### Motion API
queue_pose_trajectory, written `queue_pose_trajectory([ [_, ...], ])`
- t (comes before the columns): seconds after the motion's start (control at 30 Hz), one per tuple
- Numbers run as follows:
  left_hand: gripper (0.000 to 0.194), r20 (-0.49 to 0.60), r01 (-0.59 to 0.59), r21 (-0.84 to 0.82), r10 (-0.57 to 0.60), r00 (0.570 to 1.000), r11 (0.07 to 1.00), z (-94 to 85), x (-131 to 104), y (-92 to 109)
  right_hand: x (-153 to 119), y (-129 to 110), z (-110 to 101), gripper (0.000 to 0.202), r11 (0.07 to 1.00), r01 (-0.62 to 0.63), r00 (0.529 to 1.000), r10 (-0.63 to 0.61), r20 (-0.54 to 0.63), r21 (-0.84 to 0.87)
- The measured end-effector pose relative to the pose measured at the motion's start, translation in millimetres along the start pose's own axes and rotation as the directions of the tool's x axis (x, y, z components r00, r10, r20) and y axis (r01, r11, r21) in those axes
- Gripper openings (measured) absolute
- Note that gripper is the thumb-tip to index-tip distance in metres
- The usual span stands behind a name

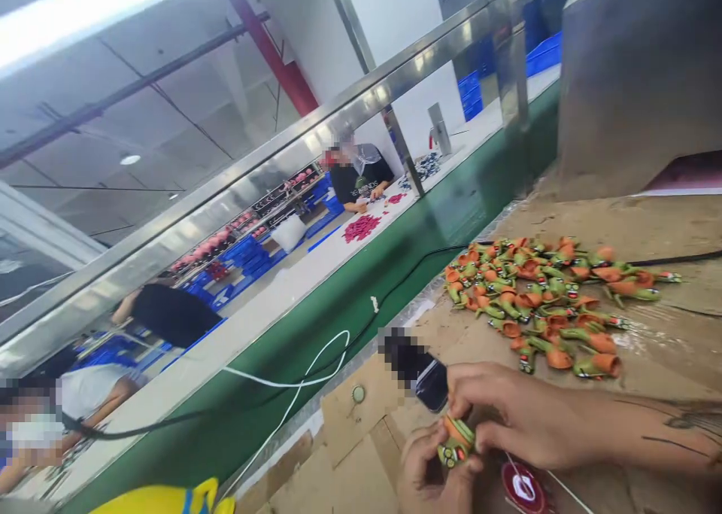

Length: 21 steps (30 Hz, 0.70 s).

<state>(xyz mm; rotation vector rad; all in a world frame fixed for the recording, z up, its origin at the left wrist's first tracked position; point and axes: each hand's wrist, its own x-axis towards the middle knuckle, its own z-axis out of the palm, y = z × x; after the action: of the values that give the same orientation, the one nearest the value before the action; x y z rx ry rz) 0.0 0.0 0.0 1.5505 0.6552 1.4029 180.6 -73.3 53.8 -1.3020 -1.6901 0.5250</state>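
Orange-and-green toy figure (456,440) is pinched between both my hands, low in view. Left hand (429,472) cups it from below, fingers curled around its lower end. Right hand (511,416) comes in from the right, fingers closed on its upper orange part. Both hands closed on the same piece, neither is free.

Just above the right hand's knuckles: a dark phone (418,369) lying on the cardboard work surface (361,454), touching or nearly touching my fingers, can't tell which. Just below the right wrist: a round red-and-white disc (523,488) with a thin white cord running off it.

Further out past the right hand, well apart from the held piece: a loose pile of the same orange-green figures (541,299) spread on the cardboard, with a black cable (677,259) running along its far edge.

Left of both hands: a white cable (304,382) looping over the green conveyor belt (350,303). A small round grey disc (358,393) sits on the cardboard between that cable and the phone.

Beyond the belt, other people are seated at a white bench (271,303); one in a dark shirt (361,177) has a heap of pink parts (361,226) in front of them.
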Motion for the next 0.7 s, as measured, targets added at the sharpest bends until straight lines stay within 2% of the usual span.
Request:
queue_pose_trajectory([
  [0.1, 0.041, -0.111, 0.048, -0.199, -0.072, 0.991, 0.979, 9.0, -9.8, -18.9, -1.3, -8.4, -3.8, 0.034, 1.0, -0.003, 1.0, 0.004, 0.026, -0.025],
  [0.2, 0.041, -0.115, 0.096, -0.285, -0.133, 0.984, 0.954, 15.4, -16.3, -22.4, -2.9, -11.6, -4.0, 0.033, 0.999, -0.023, 0.999, 0.025, 0.032, -0.049],
  [0.4, 0.041, -0.142, 0.034, -0.151, -0.056, 0.988, 0.988, 10.4, -15.4, -14.1, -6.3, -13.7, -5.9, 0.028, 0.996, 0.012, 0.999, -0.008, 0.041, -0.088],
  [0.6, 0.036, -0.001, -0.065, -0.111, 0.066, 0.998, 0.992, 1.6, -13.7, -18.1, -6.7, -16.2, -9.2, 0.029, 0.992, 0.044, 0.998, -0.038, 0.055, -0.116],
  [0.7, 0.036, 0.024, -0.122, -0.082, 0.124, 0.992, 0.989, 1.0, -14.3, -15.8, -8.4, -17.4, -9.0, 0.028, 0.991, 0.07, 0.997, -0.066, 0.038, -0.113],
])
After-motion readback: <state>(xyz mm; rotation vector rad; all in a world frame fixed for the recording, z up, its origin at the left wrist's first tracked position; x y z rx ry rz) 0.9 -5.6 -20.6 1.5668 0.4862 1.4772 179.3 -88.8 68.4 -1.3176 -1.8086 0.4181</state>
